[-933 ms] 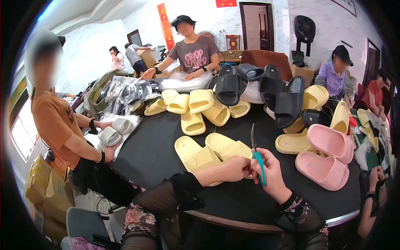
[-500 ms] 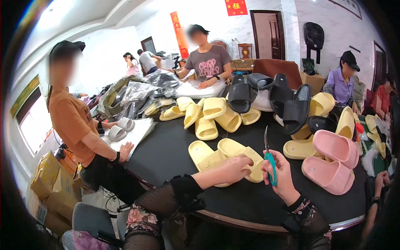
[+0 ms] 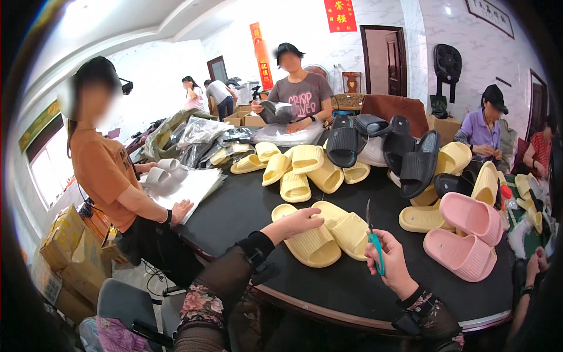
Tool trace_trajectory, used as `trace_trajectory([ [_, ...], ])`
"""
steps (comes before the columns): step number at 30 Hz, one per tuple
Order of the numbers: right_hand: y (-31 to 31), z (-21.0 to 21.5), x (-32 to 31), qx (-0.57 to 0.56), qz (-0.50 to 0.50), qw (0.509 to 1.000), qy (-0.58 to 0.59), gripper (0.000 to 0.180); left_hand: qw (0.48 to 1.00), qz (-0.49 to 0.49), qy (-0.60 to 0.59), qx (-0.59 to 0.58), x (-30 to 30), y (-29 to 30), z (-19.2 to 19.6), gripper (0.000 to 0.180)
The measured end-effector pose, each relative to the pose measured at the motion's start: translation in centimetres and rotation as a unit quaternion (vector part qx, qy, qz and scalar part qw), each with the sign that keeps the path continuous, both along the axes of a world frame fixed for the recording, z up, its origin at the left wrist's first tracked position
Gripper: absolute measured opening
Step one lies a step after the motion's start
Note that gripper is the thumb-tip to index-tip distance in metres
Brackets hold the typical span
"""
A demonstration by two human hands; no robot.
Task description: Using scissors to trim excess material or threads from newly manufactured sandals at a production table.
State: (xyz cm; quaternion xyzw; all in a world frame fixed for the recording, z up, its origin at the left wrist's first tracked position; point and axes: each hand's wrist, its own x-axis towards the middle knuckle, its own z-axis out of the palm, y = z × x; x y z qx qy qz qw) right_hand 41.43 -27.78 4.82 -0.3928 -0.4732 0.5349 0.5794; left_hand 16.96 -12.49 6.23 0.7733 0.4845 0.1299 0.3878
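Reference: 12 o'clock is straight ahead of the hands. I observe the right hand (image 3: 387, 258) closed around the teal-handled scissors (image 3: 376, 253), tips toward 12. The left hand (image 3: 296, 224) is partly open, nothing visible in its grasp; whether it touches the yellow slippers (image 3: 327, 237) cannot be determined. That pair lies on the black table (image 3: 363, 293), at the right hand's 10 o'clock; pink slippers (image 3: 469, 234) at its 2 o'clock.
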Motion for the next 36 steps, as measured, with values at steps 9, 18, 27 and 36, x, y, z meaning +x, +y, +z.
trace_trajectory([
  [9, 0.0, -1.1, 0.7, -0.015, 0.002, 1.0, -0.021, 0.045, 0.972, -0.071, -0.17, -0.149, 6.2, -0.9, -2.1, 0.061],
  [18, 1.2, -0.6, 2.6, 0.019, -0.033, 0.999, 0.005, 0.044, 0.854, 0.014, -0.493, -0.166, 4.8, -1.6, 0.7, 0.046],
  [27, 1.5, -0.9, 1.6, 0.072, -0.062, 0.963, -0.251, 0.039, 0.893, 0.062, -0.445, 0.01, 4.9, -3.0, -0.1, 0.062],
  [36, 0.9, -1.1, 1.5, 0.04, -0.059, 0.937, -0.341, 0.046, 0.891, 0.046, -0.446, 0.073, 5.1, -3.4, -0.2, 0.066],
])
